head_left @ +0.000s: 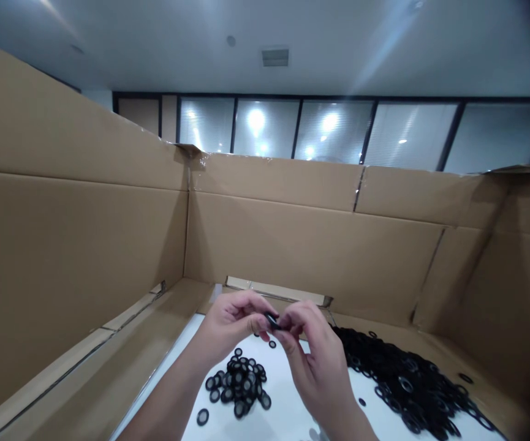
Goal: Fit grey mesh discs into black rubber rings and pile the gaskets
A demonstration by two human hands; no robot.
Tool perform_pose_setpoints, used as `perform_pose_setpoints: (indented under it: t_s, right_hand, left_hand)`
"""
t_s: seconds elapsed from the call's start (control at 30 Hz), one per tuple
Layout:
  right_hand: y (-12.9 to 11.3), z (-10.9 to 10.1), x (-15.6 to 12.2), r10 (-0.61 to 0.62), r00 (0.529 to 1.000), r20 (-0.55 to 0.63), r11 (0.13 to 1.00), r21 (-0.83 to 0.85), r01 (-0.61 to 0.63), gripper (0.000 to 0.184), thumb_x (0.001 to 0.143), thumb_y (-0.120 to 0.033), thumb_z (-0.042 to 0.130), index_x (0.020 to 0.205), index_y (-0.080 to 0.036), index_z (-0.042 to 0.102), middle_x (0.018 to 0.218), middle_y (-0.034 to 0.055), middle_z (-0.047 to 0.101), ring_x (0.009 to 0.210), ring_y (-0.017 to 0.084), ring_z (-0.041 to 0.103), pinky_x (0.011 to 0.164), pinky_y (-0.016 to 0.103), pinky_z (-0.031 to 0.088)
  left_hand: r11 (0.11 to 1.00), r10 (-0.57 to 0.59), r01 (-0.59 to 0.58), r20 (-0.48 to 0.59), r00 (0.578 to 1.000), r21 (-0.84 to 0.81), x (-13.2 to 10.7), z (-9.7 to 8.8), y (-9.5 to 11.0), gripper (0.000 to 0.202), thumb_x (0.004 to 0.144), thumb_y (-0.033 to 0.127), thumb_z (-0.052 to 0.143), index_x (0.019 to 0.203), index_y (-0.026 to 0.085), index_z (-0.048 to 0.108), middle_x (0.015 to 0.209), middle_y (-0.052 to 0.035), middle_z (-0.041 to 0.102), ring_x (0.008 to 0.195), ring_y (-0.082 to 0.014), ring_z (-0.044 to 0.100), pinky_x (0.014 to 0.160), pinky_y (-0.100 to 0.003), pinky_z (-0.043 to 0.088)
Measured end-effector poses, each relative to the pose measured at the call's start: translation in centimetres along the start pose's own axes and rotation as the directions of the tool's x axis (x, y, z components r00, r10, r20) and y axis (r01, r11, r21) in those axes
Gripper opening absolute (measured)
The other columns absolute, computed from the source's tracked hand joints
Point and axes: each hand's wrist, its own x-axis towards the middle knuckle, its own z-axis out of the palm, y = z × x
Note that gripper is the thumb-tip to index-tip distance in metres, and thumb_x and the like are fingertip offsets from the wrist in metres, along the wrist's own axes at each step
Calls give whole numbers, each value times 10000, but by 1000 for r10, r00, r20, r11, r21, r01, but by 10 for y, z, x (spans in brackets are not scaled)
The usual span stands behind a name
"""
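My left hand (pixel 236 320) and my right hand (pixel 311 349) meet in the middle of the view, above a white surface (pixel 287 398). Between their fingertips is a small black ring (pixel 272 320), tilted, pinched from both sides. Fingers cover part of it. Below my left hand lies a heap of small black round pieces with grey centres (pixel 238 381). One such piece (pixel 203 417) lies apart at the near side of that heap. Right of my right hand spreads a larger pile of black rings (pixel 402 380).
Tall cardboard walls (pixel 292 239) enclose the work surface at the left, back and right. A cardboard strip (pixel 278 290) runs along the foot of the back wall. Single rings lie loose, one (pixel 465 378) near the right wall and a small dark piece (pixel 362 402) beside the big pile.
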Motion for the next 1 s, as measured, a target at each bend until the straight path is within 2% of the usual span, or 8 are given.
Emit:
perform_pose_setpoints:
  t_s: [0.07,0.17,0.27,0.33,0.5,0.77,1.0]
  right_hand:
    - [0,0,0,-1,1000,-8,1000,26,1,115,982,-170,545,899,-245,571,814,9,588,698,150,577,560,233,456]
    - [-2,-1,2,17,997,-74,995,96,-9,130,960,-189,603,841,-239,593,783,2,590,691,149,560,578,241,449]
    - [-2,-1,2,92,989,-114,973,223,-65,159,927,-225,680,783,-229,613,772,-3,580,684,144,552,583,247,446]
    - [-1,0,2,178,979,-96,939,313,-140,187,916,-266,709,759,-222,619,764,-7,566,662,137,538,566,248,434]
    - [4,3,5,337,941,29,826,470,-310,253,917,-376,710,755,-206,618,757,-13,542,619,122,529,526,243,415]
    - [5,4,4,369,927,65,809,469,-354,279,930,-414,689,770,-200,610,771,-14,534,634,116,521,541,243,400]
    - [0,5,3,382,919,98,784,492,-378,295,940,-434,678,782,-197,600,755,-16,527,626,109,507,528,232,390]
  left_hand:
    - [998,33,-33,-7,999,52,-1,-1,4,260,807,362,829,908,133,759,780,-45,713,660,-142,696,628,-241,587]
    - [974,94,-105,63,994,202,-2,-3,12,181,819,313,817,888,152,770,850,-47,687,701,-137,685,639,-239,590]
    - [932,140,-171,118,983,319,-3,-2,19,90,838,235,792,892,166,771,902,-55,665,776,-141,664,662,-233,602]
    - [940,133,-165,124,983,298,-4,0,20,75,869,225,756,915,166,753,916,-52,646,772,-138,652,654,-242,614]
    - [979,28,-49,107,994,197,-3,3,16,137,902,276,718,890,140,703,909,-31,589,713,-116,635,635,-252,625]
    - [995,-62,54,105,993,83,0,1,14,209,869,321,760,830,126,698,848,-15,583,724,-124,639,665,-270,619]
    - [997,-75,75,133,988,5,2,-2,13,178,849,297,784,823,129,733,846,-17,598,723,-124,652,648,-252,596]
